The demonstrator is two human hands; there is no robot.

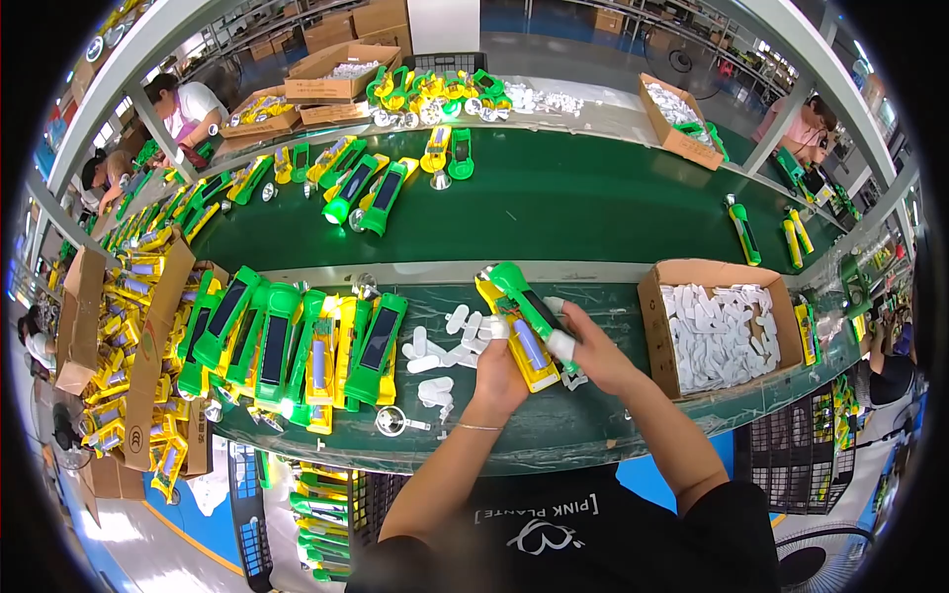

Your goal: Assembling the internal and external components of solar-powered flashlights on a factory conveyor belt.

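Centre frame, left hand (497,371) and right hand (593,354) clasp 2 plastic torch halves, yellow (514,336) and green (524,296), fingertips partly hidden.

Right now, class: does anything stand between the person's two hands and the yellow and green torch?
Nothing visible does. The left hand and right hand both grip the yellow and green torch directly, above the small white parts on the green bench.

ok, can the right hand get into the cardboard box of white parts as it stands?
Probably yes. The box sits open-topped just right of the right hand, with nothing between them, but that hand is gripping the green and yellow flashlight together with the left hand.
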